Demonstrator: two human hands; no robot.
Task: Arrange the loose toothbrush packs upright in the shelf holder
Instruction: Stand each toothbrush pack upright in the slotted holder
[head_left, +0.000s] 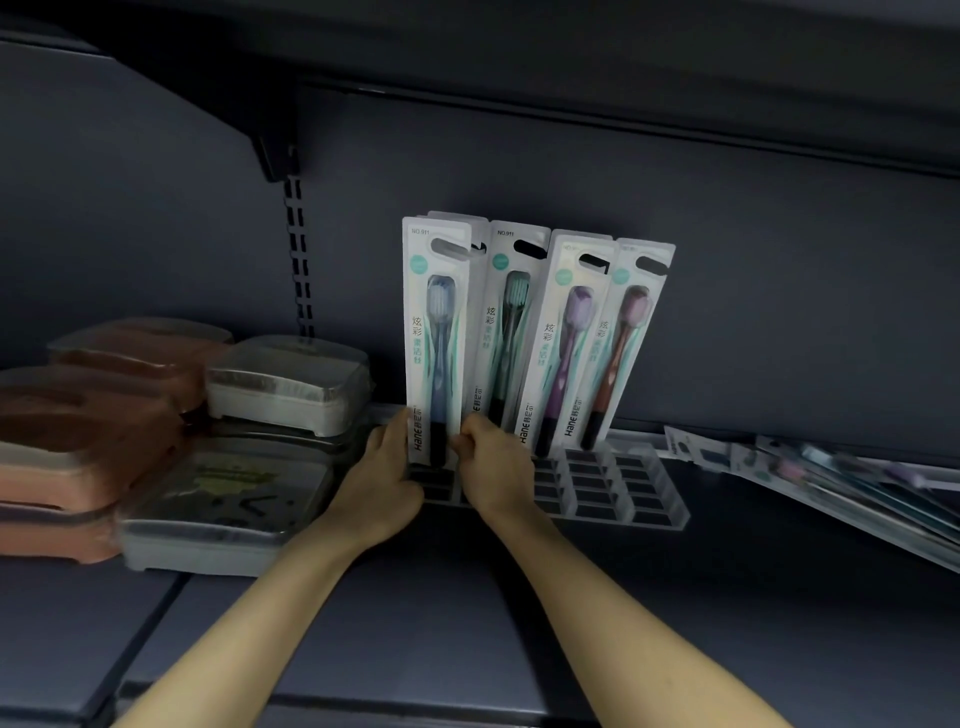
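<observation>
A clear slotted shelf holder lies on the dark shelf against the back wall. Several toothbrush packs stand upright in it: a green one, a purple one and a brown one, leaning slightly right. A blue toothbrush pack stands upright at the holder's left end, with another pack partly hidden behind it. My left hand pinches its lower left edge and my right hand grips its lower right edge. A pile of loose packs lies flat at the right.
Stacks of lidded soap boxes, pink and grey, fill the shelf's left side, close to my left hand. An upper shelf overhangs. A slotted upright rail runs down the back wall.
</observation>
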